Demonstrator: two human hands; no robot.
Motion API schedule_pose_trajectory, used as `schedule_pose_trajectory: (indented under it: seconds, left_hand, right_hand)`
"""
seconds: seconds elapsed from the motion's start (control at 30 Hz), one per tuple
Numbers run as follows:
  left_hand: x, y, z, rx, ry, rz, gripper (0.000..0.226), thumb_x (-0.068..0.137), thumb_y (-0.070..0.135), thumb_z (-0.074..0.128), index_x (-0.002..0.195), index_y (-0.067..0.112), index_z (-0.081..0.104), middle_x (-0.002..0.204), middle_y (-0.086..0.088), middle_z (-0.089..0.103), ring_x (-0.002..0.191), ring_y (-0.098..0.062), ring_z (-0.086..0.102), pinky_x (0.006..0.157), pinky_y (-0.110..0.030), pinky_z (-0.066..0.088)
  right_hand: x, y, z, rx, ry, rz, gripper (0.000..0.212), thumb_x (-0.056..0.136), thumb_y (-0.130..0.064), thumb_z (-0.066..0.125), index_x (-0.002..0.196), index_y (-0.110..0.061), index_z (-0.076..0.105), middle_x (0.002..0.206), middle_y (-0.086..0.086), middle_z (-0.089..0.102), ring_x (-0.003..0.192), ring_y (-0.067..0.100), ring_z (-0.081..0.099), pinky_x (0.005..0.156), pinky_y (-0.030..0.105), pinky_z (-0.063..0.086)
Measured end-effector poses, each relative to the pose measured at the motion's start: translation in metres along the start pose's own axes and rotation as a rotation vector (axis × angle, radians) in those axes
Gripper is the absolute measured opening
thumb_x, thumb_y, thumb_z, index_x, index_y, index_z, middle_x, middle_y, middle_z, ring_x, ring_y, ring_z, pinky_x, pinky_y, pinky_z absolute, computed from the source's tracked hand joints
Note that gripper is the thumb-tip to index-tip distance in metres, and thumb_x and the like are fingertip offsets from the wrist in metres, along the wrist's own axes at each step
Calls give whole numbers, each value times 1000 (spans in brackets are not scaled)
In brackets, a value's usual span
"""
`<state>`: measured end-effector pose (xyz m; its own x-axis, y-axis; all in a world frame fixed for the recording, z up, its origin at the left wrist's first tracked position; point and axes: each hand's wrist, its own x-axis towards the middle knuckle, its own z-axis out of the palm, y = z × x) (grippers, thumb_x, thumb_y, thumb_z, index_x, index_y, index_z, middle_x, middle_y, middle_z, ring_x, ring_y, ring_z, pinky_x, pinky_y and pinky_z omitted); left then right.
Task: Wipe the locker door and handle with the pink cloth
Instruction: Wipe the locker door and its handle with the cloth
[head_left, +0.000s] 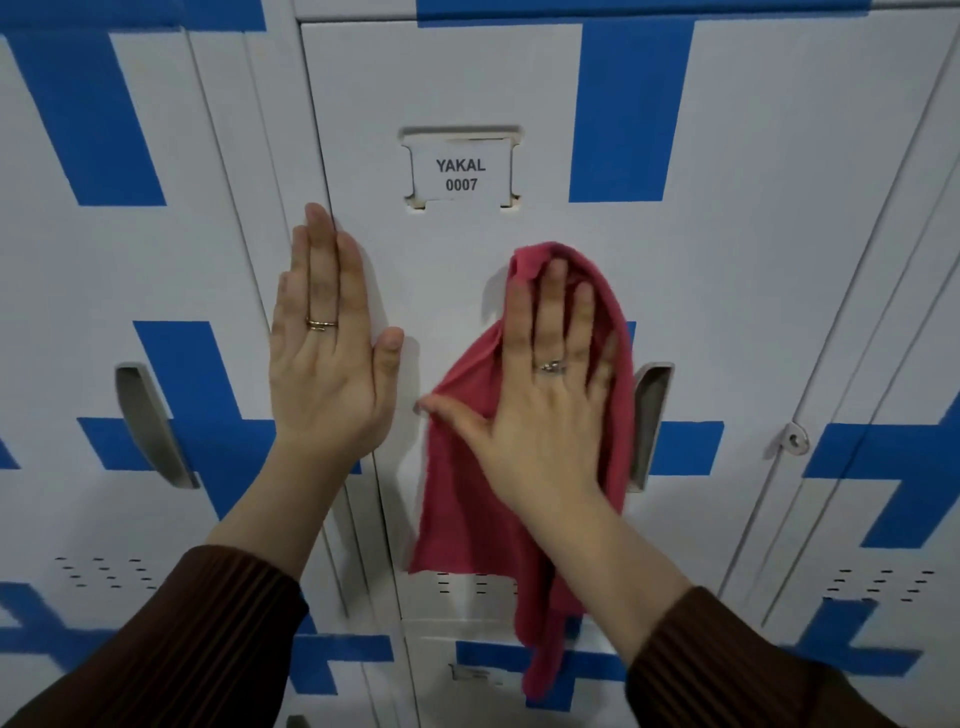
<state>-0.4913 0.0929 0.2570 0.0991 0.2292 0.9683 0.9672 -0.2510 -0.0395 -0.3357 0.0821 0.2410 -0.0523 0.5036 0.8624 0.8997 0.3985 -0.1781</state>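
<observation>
Locker door (457, 93), shut, white with blue blocks, fills the frame's centre; its contents are hidden. A label slot (461, 171) reads YAKAL 0007. Pink cloth (467, 467) hangs under the right hand (540, 410), pressed flat with fingers spread, just left of the handle (649, 415). The left hand (327, 353) lies open, empty, on the door's left edge.
</observation>
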Motion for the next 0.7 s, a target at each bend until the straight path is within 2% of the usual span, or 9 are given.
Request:
schedule_pose_trajectory:
  seconds: [0.1,0.2,0.27,0.37,0.4,0.5,0.57,0.63,0.7]
  left_hand:
    - [0,-1,0,0,3,4,63,99,37,13,143,-7,11,148,-29,10,142,-14,-9,118,-35,3]
    - [-1,-2,-1,2,-9,9,62,99,36,14,143,-7,11,149,-29,10,142,-15,-8,118,-34,3]
    - [-1,-2,-1,4,-7,12,61,98,35,15,143,-7,11,149,-29,11,142,-15,-7,118,-34,3]
    - [-1,-1,0,4,-6,4,60,97,31,19,143,-7,11,149,-28,10,142,-15,-7,118,-35,3]
    - [-1,-1,0,2,-7,2,60,96,30,20,143,-7,11,149,-28,10,142,-15,-7,118,-36,4]
    - [-2,-2,0,-3,-7,-1,60,96,30,21,144,-6,11,149,-27,9,142,-14,-8,118,-37,5]
    - [-2,-2,-1,-2,-10,-3,60,96,30,20,144,-5,10,149,-25,8,142,-13,-9,118,-37,5]
    - [-2,-2,-1,-3,-16,-7,59,96,30,20,144,-4,9,149,-25,8,142,-12,-10,118,-35,3]
    - [-1,-1,-1,-4,-17,-13,59,96,28,20,144,-5,9,149,-26,9,142,-11,-11,118,-35,2]
  right_hand:
    - [-18,-11,18,-51,-78,-158,111,70,-72,48,144,-17,-15,154,2,-13,137,17,-24,108,35,-18]
    - [-30,10,18,-77,-115,-311,100,72,-69,48,147,-20,3,154,0,-1,140,12,-13,110,28,-15]
    - [-22,18,10,-43,-67,-214,100,70,-73,46,146,-20,10,151,-2,8,139,9,-10,109,26,-13]
    - [-6,2,5,-12,-6,70,111,66,-80,43,146,-17,-2,152,1,-5,135,11,-27,106,35,-12]
    - [-7,-6,8,-25,-10,90,115,65,-81,42,146,-16,-7,152,3,-12,134,14,-29,106,38,-11]
    - [-26,-8,21,-65,-109,-155,118,65,-76,50,145,-16,-13,153,3,-18,137,16,-23,108,37,-11]
    - [-34,15,18,-85,-145,-307,114,62,-74,58,147,-20,4,154,-2,-1,140,13,-11,109,31,-10]
    - [-30,44,5,-99,-98,-253,107,62,-76,57,144,-21,17,149,-10,4,138,16,3,110,28,-3]
    - [-15,69,-16,-91,10,-27,108,62,-79,49,145,-18,15,151,-4,4,138,22,5,110,30,-9]
